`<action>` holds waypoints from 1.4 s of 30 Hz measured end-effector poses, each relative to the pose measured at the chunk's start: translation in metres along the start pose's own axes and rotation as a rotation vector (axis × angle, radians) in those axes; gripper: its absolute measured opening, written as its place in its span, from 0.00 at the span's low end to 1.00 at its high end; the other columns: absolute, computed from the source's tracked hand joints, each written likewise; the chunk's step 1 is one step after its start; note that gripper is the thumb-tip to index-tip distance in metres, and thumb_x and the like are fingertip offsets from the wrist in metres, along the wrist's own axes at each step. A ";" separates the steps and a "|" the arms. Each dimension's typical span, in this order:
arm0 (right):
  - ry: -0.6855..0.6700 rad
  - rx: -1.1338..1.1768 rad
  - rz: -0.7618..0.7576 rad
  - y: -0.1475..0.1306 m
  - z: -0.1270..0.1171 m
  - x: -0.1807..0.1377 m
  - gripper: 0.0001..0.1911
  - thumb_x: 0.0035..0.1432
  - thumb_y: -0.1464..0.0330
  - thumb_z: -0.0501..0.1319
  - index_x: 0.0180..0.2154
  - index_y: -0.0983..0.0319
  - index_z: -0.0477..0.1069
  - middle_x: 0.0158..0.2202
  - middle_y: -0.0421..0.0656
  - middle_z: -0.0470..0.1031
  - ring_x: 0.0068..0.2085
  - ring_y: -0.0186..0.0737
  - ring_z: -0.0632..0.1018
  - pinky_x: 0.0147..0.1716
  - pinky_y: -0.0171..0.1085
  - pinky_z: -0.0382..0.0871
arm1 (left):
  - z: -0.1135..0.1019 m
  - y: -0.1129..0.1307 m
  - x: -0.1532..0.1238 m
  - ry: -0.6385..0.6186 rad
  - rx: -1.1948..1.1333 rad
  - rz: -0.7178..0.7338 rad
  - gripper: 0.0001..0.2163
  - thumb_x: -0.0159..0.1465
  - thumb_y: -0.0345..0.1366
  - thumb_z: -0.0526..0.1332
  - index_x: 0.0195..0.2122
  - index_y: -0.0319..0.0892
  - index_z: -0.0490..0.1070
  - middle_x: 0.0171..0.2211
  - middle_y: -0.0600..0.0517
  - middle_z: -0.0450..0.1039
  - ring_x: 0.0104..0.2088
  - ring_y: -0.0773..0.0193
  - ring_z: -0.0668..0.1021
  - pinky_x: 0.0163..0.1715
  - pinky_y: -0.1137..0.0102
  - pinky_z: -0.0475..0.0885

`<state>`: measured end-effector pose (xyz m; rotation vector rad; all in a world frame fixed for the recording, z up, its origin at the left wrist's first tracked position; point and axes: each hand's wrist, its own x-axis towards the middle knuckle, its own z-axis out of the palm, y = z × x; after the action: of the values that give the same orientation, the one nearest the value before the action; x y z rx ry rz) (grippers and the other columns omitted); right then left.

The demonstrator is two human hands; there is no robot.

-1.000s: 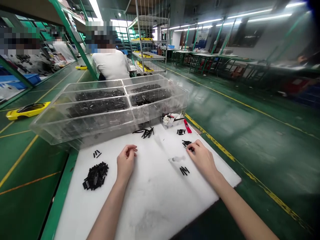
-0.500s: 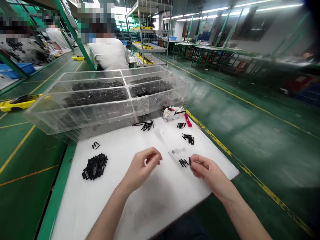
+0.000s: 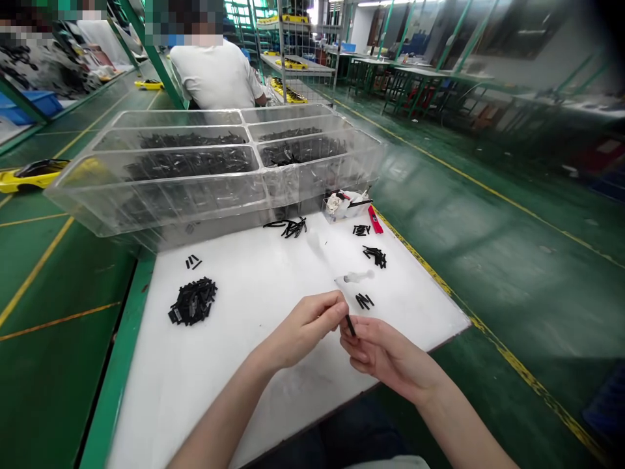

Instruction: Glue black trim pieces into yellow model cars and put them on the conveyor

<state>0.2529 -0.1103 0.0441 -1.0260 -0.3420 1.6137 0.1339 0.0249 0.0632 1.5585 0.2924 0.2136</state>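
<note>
A short black strip (image 3: 351,326) is held between the thumb and fingers of my right hand (image 3: 388,352), above the white tabletop (image 3: 195,391). My left hand (image 3: 307,326) is pinched closed at the strip's upper end; its fingertips hide that end. Just beyond the hands lie a few similar black pieces (image 3: 364,301) and a small clear dropper-like bottle (image 3: 359,277) on its side. Farther back are a bundle of black pieces (image 3: 375,256) and a smaller group of short black pieces (image 3: 361,230). On the left is a large heap of black pieces (image 3: 193,301).
A clear divided bin (image 3: 161,205) with black parts spans the table's back. Near it are loose black strips (image 3: 293,227), a small clear box (image 3: 336,212) and a red tool (image 3: 375,220). A person in a white shirt (image 3: 217,75) sits beyond.
My right hand has moved left with the black strip, and my left hand has moved right to meet it. The view has tilted down slightly.
</note>
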 end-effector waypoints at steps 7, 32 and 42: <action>0.226 -0.294 -0.226 0.003 0.008 -0.004 0.17 0.54 0.54 0.67 0.33 0.61 0.69 0.30 0.38 0.62 0.29 0.31 0.61 0.28 0.34 0.54 | 0.001 -0.001 0.000 0.070 0.100 0.072 0.14 0.68 0.39 0.53 0.25 0.42 0.65 0.23 0.55 0.66 0.24 0.68 0.67 0.26 0.73 0.61; 0.828 -1.165 -0.723 -0.051 -0.069 0.012 0.09 0.61 0.63 0.60 0.34 0.61 0.75 0.30 0.41 0.74 0.29 0.37 0.72 0.32 0.37 0.65 | -0.055 -0.021 -0.068 0.971 0.931 -0.139 0.07 0.65 0.41 0.58 0.33 0.45 0.70 0.27 0.54 0.72 0.28 0.63 0.73 0.27 0.72 0.62; 0.895 -1.531 -0.538 -0.072 -0.096 0.078 0.07 0.56 0.70 0.60 0.28 0.60 0.75 0.33 0.42 0.71 0.29 0.38 0.69 0.28 0.38 0.52 | -0.115 -0.022 -0.089 1.140 1.079 -0.563 0.10 0.63 0.44 0.56 0.30 0.45 0.69 0.22 0.55 0.67 0.26 0.60 0.70 0.26 0.71 0.59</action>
<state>0.3742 -0.0447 0.0045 -2.3375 -1.1443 0.0443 0.0122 0.1058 0.0467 2.1456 1.9654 0.5378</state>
